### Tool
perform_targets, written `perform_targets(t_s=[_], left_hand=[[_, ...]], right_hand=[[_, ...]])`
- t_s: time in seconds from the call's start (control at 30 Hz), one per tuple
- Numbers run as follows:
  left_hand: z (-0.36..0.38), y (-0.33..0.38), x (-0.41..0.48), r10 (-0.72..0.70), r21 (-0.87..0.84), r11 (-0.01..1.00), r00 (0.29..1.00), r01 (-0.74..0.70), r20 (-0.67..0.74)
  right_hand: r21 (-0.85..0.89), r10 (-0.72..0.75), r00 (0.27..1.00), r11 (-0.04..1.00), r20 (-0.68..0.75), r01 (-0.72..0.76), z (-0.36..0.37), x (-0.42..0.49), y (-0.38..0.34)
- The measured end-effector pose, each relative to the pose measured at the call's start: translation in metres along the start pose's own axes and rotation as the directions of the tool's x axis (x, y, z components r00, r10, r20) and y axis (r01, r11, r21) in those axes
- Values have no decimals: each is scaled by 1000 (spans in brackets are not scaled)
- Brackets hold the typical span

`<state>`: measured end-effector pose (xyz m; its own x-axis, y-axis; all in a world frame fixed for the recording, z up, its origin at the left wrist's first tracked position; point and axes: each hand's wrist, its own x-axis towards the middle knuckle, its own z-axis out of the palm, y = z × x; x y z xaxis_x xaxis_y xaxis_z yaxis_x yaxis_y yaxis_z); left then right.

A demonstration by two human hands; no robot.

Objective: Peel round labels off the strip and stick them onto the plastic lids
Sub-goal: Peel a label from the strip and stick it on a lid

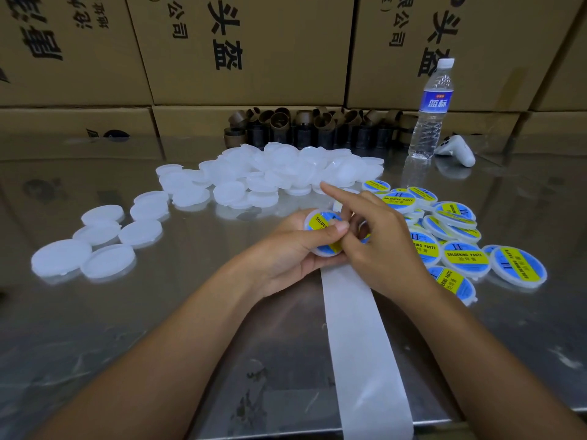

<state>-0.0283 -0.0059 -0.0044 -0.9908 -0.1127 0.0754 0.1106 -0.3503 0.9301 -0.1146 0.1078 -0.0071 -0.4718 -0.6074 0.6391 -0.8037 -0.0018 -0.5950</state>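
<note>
My left hand (287,250) holds a white plastic lid (320,228) with a blue and yellow round label on it, thumb pressed across the label. My right hand (378,239) rests against the lid's right side, index finger stretched up and out, the other fingers curled at the lid's edge. A white backing strip (359,344) runs from under my hands down to the table's front edge. Bare white lids (273,173) lie heaped behind my hands, with more lids (95,246) spread out at the left. Labelled lids (457,242) are piled at the right.
The steel table (158,312) holds a water bottle (430,112) at the back right, beside a white controller (457,149). Brown cardboard tube cores (305,127) stand in a row behind the lids. Cardboard boxes (247,49) wall off the back.
</note>
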Motion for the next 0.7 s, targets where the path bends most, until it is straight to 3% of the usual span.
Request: perform_targets(t_s=[0.23,0.33,0.57,0.7], left_hand=[[0,2,2,-25,-129,992,996,14,-85],[2,2,3,12,-150,988,994,-29,-111],[2,1,4,92,16,996,986,-90,-141],[0,2,5,126,61,991,979,-118,-162]], right_hand=[[158,154,978,979,-141,-131,-1,3,2],[167,195,973,971,-126,-173,1,4,0],[370,303,950,894,-81,-254,0,6,-3],[370,305,951,891,-58,-263,-1,6,-3]])
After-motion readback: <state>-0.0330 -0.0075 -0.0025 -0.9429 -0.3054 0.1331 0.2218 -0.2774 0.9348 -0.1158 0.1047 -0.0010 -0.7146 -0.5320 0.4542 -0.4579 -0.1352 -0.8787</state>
